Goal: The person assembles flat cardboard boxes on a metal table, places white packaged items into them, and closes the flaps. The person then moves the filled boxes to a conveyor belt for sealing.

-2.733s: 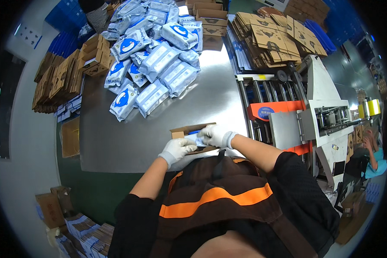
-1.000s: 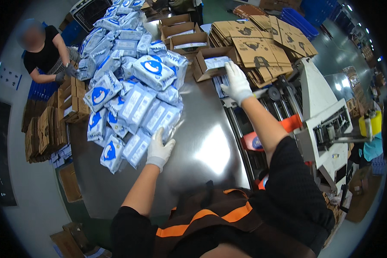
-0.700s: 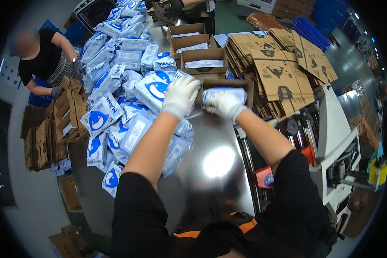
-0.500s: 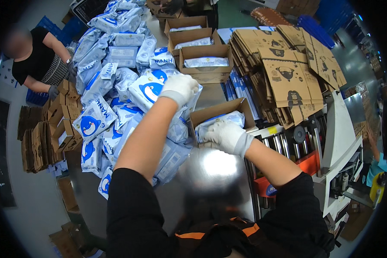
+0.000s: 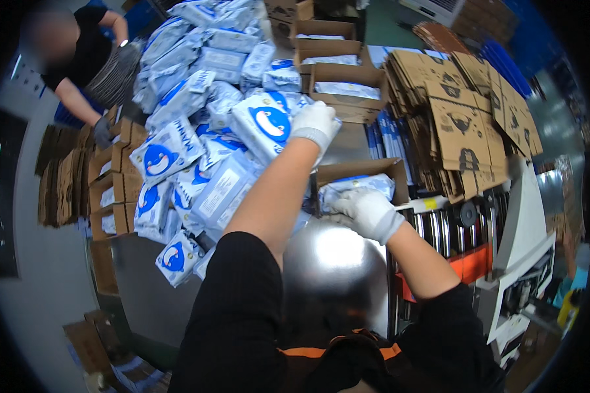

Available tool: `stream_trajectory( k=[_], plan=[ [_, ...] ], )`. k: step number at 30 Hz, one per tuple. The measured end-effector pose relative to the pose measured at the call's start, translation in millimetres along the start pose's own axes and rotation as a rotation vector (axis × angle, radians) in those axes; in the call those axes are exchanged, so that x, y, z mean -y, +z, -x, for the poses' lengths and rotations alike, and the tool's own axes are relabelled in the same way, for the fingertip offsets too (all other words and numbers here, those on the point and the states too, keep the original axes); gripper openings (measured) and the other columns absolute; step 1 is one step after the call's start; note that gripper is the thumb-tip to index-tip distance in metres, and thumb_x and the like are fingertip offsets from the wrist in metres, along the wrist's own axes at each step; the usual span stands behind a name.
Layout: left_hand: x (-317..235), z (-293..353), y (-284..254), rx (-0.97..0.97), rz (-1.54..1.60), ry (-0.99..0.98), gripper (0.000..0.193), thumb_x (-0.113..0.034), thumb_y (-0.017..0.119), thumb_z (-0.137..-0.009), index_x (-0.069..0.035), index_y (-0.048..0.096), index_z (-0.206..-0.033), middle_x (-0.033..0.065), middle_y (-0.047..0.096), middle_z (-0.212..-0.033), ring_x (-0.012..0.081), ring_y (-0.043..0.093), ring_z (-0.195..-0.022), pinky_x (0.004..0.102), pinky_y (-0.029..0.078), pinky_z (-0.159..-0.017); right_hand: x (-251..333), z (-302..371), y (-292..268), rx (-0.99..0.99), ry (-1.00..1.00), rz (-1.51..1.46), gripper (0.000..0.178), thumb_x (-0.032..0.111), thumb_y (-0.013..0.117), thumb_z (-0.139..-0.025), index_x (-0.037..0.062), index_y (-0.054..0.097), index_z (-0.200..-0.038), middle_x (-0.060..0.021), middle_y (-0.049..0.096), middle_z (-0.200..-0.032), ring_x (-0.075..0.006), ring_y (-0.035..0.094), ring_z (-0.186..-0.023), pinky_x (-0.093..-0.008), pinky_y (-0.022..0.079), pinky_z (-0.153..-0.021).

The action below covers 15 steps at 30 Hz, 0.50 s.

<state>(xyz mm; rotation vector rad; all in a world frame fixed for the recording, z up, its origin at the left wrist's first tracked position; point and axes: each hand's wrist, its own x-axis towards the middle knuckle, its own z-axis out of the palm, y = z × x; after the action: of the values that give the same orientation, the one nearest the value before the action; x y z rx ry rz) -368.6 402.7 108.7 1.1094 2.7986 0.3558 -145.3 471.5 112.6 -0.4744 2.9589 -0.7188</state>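
Observation:
My left hand (image 5: 316,124), in a white glove, grips the right end of a white-and-blue soft wipes pack (image 5: 263,124) printed with a whale. That pack is tilted on the near right side of a big heap of similar packs (image 5: 226,62). My gloved right hand (image 5: 367,215) is closed at the near side of an open cardboard box (image 5: 400,178), its fingers curled over the near wall. Inside the box lies another wipes pack (image 5: 375,186), partly covered by that hand. The fingertips of the right hand are partly hidden.
Three open boxes (image 5: 349,98) with packs inside stand in a row beyond. Flattened printed cartons (image 5: 462,124) are stacked at right, above a roller conveyor (image 5: 439,232). At left, a co-worker's gloved hand (image 5: 103,132) is by more boxes (image 5: 117,187). A shiny metal tabletop (image 5: 337,275) lies before me.
The view has shifted, so the heap and boxes appear farther right. Both my hands keep nearly the same places on the pack and the box.

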Motion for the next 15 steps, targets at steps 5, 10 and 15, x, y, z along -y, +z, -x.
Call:
stream_trajectory(
  k=[5, 10, 15],
  plan=[
    [31.6, 55.0, -19.3, -0.214, 0.327, 0.004, 0.023, -0.027, 0.071, -0.091, -0.008, 0.078, -0.102, 0.0159, 0.072, -0.104, 0.0340, 0.070, -0.099, 0.0413, 0.054, -0.091, -1.8, 29.1, 4.4, 0.051, 0.036, -0.077, 0.022, 0.035, 0.068, -0.093, 0.0144, 0.073, -0.098, -0.0104, 0.070, -0.092, -0.0313, 0.068, -0.094, -0.0449, 0.053, -0.084],
    [94.8, 142.9, -65.0, -0.865, 0.950, -0.320, 0.015, -0.015, 0.078, -0.092, -0.005, 0.073, -0.102, 0.0046, 0.070, -0.096, 0.0140, 0.064, -0.082, 0.0302, 0.054, -0.077, -3.0, 24.7, 9.8, -0.007, -0.007, -0.095, 0.021, 0.035, 0.069, -0.091, 0.0153, 0.074, -0.095, -0.0079, 0.070, -0.091, -0.0300, 0.068, -0.093, -0.0445, 0.053, -0.084],
    [205.3, 211.6, -114.4, -1.404, 0.959, -0.601, 0.025, -0.018, 0.056, -0.103, 0.000, 0.060, -0.120, 0.0130, 0.067, -0.114, 0.0219, 0.066, -0.096, 0.0383, 0.058, -0.086, -5.1, 8.2, 0.9, 0.029, -0.030, -0.073, 0.022, 0.035, 0.068, -0.092, 0.0135, 0.073, -0.095, -0.0117, 0.071, -0.091, -0.0338, 0.068, -0.091, -0.0459, 0.053, -0.082]
  ],
)
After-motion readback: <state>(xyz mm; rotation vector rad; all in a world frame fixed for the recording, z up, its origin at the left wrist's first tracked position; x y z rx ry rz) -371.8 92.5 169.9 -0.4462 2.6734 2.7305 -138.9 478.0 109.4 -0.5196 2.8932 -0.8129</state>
